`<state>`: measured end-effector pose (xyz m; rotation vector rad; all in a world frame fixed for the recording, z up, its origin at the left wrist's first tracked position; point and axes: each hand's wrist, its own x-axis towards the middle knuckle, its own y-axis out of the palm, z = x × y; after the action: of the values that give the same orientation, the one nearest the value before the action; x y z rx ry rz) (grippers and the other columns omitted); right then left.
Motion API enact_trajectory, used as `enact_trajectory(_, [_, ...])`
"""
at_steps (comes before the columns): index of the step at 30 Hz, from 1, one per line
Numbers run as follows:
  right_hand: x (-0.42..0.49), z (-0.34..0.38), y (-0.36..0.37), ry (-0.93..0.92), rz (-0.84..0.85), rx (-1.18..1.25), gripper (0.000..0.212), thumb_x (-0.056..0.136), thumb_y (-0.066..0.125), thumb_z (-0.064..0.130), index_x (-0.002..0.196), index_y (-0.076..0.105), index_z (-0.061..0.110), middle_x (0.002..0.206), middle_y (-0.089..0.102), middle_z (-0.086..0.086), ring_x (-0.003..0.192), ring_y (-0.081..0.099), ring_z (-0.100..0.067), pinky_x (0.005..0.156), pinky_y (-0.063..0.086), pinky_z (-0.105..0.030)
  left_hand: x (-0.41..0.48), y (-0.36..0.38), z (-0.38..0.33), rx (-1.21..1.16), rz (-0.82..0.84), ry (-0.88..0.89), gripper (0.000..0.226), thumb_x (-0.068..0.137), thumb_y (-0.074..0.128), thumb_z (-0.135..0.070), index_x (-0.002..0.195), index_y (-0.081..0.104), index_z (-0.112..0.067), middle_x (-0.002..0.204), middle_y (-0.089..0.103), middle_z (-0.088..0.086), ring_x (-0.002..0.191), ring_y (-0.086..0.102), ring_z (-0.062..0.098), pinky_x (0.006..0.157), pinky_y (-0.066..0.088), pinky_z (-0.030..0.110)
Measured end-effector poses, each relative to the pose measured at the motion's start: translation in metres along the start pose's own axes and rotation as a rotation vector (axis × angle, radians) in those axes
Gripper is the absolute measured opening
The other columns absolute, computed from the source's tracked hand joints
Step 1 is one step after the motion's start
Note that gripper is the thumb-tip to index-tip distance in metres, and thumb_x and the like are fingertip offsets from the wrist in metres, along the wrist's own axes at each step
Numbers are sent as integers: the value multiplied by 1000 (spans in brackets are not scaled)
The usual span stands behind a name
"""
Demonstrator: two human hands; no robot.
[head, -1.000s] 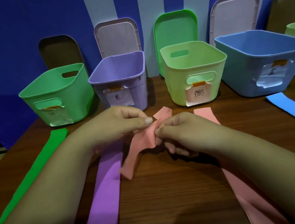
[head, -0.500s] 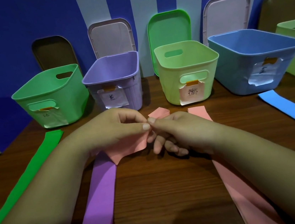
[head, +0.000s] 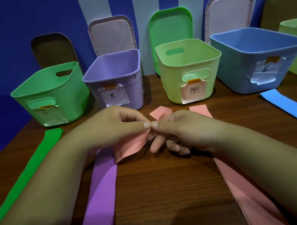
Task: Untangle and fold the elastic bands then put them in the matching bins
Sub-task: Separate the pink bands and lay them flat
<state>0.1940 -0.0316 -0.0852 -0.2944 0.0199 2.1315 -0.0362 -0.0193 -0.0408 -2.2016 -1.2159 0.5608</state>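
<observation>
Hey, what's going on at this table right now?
A person is working on a pink band: the left hand and right hand pinch it, thumbs meeting. A green band, purple band, second pink band and blue band lie flat on the table. Behind them stand open, labelled bins: green bin, purple bin, light green bin and blue bin.

Wooden table [head: 163, 194]. Far side: blue-and-white striped wall [head: 67, 8], with brown lid [head: 54, 49], pink lid [head: 112, 36] and green lid [head: 171, 29] leaning against it.
</observation>
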Motion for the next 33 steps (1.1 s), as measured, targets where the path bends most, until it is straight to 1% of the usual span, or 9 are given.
enact_trajectory(2, [0, 0, 0, -1, 9, -3, 41, 112, 51, 35, 121, 69, -1, 106, 81, -18, 52, 47, -14, 40, 37, -24, 1, 3, 2, 1, -33, -1, 22, 97, 72, -49, 103, 84, -31, 105, 81, -7, 106, 74, 18, 100, 58, 56])
enact_trajectory(4, [0, 0, 0, 6, 19, -1, 40, 112, 51, 33, 122, 69, -2, 106, 81, -19, 53, 48, -16, 41, 38, -24, 3, 6, 3, 4, -67, 1, 27, 96, 73, -54, 100, 83, -29, 100, 81, -5, 103, 74, 25, 100, 57, 60])
enact_trajectory(13, [1, 2, -2, 51, 29, 53, 37, 111, 54, 29, 124, 70, -1, 108, 80, -21, 53, 50, -15, 42, 39, -23, 9, 13, 3, -1, -177, -23, 12, 94, 76, -29, 85, 82, -24, 88, 80, -12, 85, 70, 3, 87, 55, 35])
enact_trajectory(18, [2, 5, 0, 98, -22, 80, 29, 107, 55, 21, 107, 74, -1, 98, 80, -22, 49, 48, -16, 40, 37, -24, 12, 15, 2, 7, -389, -52, 16, 91, 76, -32, 78, 79, -25, 69, 71, -7, 61, 59, 3, 63, 52, 39])
enact_trajectory(20, [1, 6, -1, 115, -30, 86, 28, 105, 53, 18, 105, 74, 0, 97, 80, -22, 50, 47, -16, 40, 37, -24, 11, 12, 0, -2, -443, -28, 13, 91, 78, -29, 79, 80, -25, 73, 74, -7, 63, 62, 2, 65, 53, 34])
enact_trajectory(24, [1, 7, -1, 96, -1, 120, 34, 108, 54, 28, 121, 72, 2, 104, 80, -19, 56, 50, -16, 43, 39, -23, 5, 9, -5, 2, -355, -57, 12, 93, 79, -33, 81, 82, -32, 73, 77, -5, 61, 71, 9, 62, 61, 41])
enact_trajectory(28, [3, 4, -1, 48, 16, 124, 52, 107, 56, 47, 131, 68, 2, 111, 80, -20, 58, 51, -15, 45, 41, -22, 2, 12, -10, 46, -279, -30, 10, 91, 78, -27, 84, 84, -31, 82, 81, -6, 85, 77, 14, 90, 63, 50])
enact_trajectory(30, [4, 1, -3, 17, 23, 131, 50, 109, 55, 43, 134, 66, 1, 114, 79, -21, 59, 52, -14, 46, 42, -22, 1, 11, -13, 52, -266, -42, 8, 91, 80, -29, 84, 84, -31, 83, 80, -6, 86, 77, 20, 88, 64, 51])
enact_trajectory(33, [5, -3, -4, -16, 63, 156, 51, 110, 55, 36, 138, 59, -6, 120, 77, -23, 63, 56, -14, 49, 45, -21, 1, 13, -14, 45, -254, -60, 7, 90, 81, -30, 84, 84, -31, 81, 80, -8, 79, 76, 12, 78, 65, 38])
